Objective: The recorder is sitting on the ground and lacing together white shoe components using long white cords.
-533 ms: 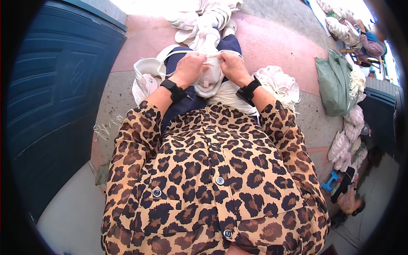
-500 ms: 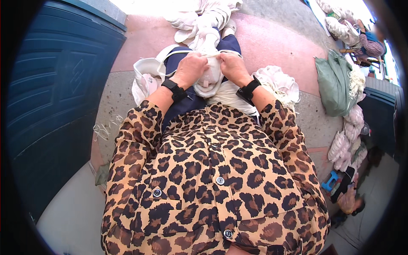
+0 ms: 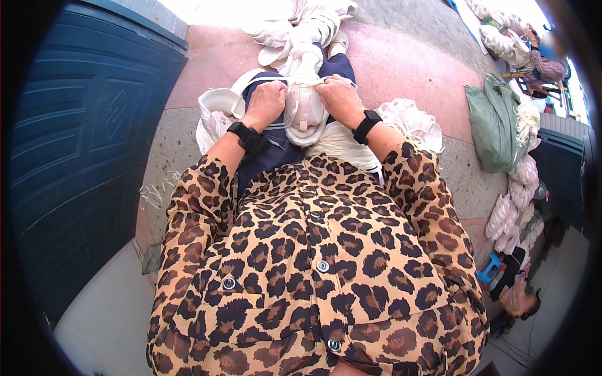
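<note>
from where i stand, the seated person has a white shoe-like piece lying over the lap, between 2 bare hands. the left hand is curled into a fist just beside it; i can't tell whether a strand is pinched inside. the right hand has its fingers folded in, tips at the piece's upper edge, though i can't make out what they grip. a pale strap runs across the dark trousers. more white pieces are heaped by the feet. off to the right sits a bulging green sack.
</note>
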The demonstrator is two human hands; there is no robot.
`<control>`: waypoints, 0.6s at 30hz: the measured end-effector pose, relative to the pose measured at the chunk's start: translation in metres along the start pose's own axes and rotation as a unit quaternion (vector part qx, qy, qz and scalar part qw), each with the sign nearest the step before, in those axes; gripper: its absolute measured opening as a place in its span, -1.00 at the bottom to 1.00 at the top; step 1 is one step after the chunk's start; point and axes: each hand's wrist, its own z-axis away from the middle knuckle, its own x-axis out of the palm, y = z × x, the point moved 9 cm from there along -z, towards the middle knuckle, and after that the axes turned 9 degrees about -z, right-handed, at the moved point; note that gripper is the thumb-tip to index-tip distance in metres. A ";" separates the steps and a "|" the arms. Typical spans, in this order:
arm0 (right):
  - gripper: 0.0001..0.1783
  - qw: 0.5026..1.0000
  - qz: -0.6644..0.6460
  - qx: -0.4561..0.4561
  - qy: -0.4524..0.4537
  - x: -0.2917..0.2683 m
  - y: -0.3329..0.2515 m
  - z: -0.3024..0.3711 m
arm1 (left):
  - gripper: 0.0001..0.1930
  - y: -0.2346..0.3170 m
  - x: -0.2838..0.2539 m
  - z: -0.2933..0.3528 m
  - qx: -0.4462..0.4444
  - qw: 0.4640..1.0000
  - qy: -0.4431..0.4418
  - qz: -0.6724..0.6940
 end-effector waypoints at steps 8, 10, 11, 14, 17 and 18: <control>-0.90 1.000 -0.001 -0.014 0.016 -0.006 -0.006 0.002 | -0.84 0.012 0.006 -0.004 0.038 0.995 -0.015 -0.092; -0.90 1.000 0.003 -0.011 0.022 -0.009 -0.008 0.003 | -0.88 0.021 0.009 -0.004 0.098 0.983 -0.028 -0.150; -0.91 1.000 0.007 -0.003 0.029 -0.012 -0.008 0.004 | -0.88 0.027 0.005 -0.005 0.101 0.983 -0.029 -0.150; -0.92 0.998 0.017 0.007 0.064 -0.017 -0.010 0.005 | -0.89 0.057 0.008 -0.005 0.154 0.957 -0.063 -0.239; -0.93 0.994 0.061 0.005 0.090 -0.027 -0.018 0.006 | -0.89 0.073 0.017 0.000 0.223 0.917 -0.059 -0.326; -0.93 0.994 0.061 0.007 0.090 -0.028 -0.018 0.006 | -0.89 0.070 0.017 -0.001 0.224 0.917 -0.060 -0.325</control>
